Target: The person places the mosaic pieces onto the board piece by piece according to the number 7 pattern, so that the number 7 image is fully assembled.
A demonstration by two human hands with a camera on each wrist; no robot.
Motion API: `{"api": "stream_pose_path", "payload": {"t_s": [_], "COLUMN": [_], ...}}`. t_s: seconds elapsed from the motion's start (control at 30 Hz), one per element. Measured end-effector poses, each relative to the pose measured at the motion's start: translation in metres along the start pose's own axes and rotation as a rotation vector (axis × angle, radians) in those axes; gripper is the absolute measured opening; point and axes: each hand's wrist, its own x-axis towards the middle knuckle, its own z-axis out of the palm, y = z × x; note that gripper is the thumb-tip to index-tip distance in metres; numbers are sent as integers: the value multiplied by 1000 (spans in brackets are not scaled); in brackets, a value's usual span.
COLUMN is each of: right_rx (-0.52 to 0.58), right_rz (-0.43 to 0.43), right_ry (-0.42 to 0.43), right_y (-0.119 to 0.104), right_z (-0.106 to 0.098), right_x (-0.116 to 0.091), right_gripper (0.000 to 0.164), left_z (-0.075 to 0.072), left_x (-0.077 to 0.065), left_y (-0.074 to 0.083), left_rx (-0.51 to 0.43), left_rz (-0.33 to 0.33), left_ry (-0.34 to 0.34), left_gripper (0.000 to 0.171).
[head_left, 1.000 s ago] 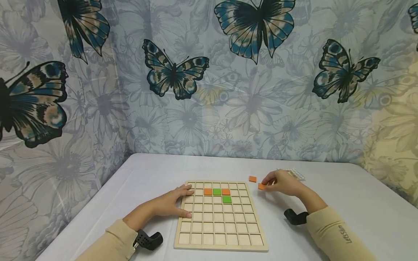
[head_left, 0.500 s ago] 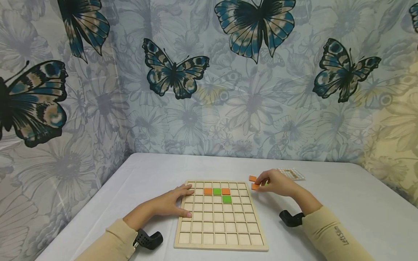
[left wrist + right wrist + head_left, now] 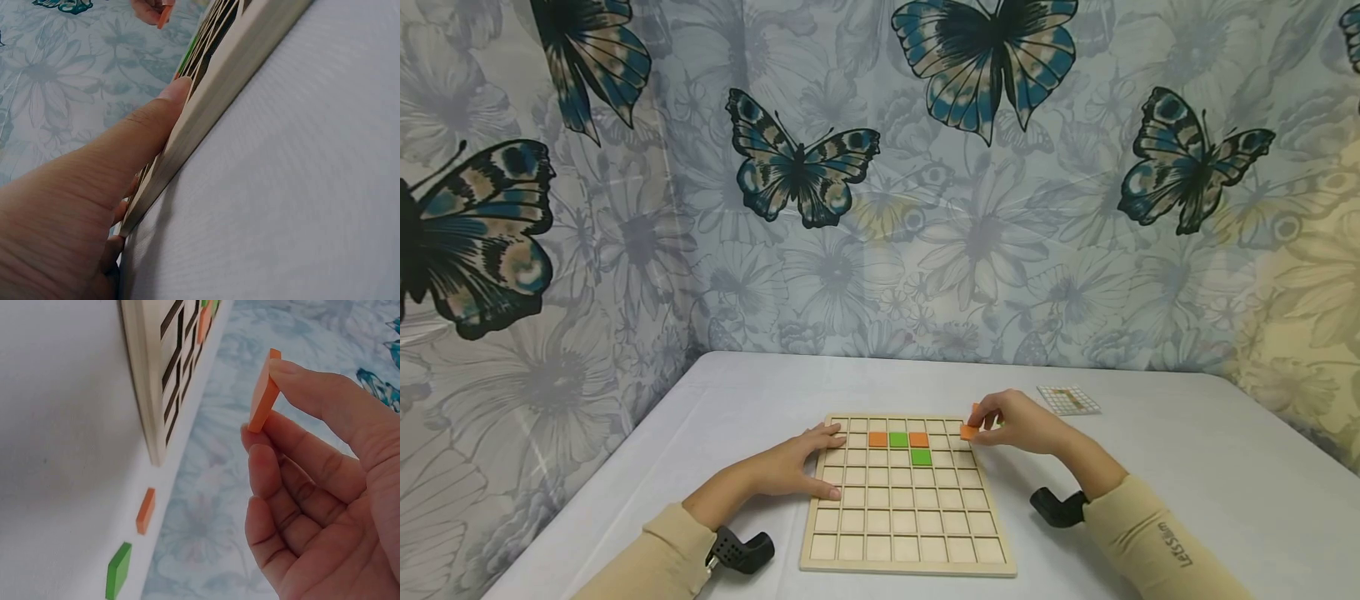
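A wooden grid board [image 3: 907,535] lies on the white table. Two orange tiles [image 3: 877,439] and two green tiles [image 3: 921,457] sit in its upper rows. My left hand [image 3: 818,463] rests flat on the board's left edge, fingers spread and straight; in the left wrist view the thumb [image 3: 159,115] lies along the board's rim [image 3: 250,59]. My right hand [image 3: 983,426] pinches an orange tile [image 3: 969,432] between thumb and fingers just above the board's top right corner. In the right wrist view this tile [image 3: 264,390] is held clear of the board [image 3: 145,387].
A loose orange tile [image 3: 145,510] and a loose green tile [image 3: 118,570] lie on the table beside the board's right side. A small pattern card [image 3: 1069,399] sits further right. Butterfly-print cloth hangs behind the table.
My right hand has lifted an orange tile off the table and carried it left, from beside the board to over its top right corner. The left hand has stayed put.
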Motion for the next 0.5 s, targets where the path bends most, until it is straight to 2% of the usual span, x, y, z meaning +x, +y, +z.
{"api": "stream_pose_path", "payload": {"t_s": [0.5], "right_rx": [-9], "right_rz": [-10], "right_ry": [-27], "right_y": [-14], "right_z": [8], "right_x": [6], "right_gripper": [14], "left_z": [-1], "left_x": [0], "left_y": [0], "left_rx": [1], "left_rz": [2], "left_ry": [2], "left_gripper": [81]}}
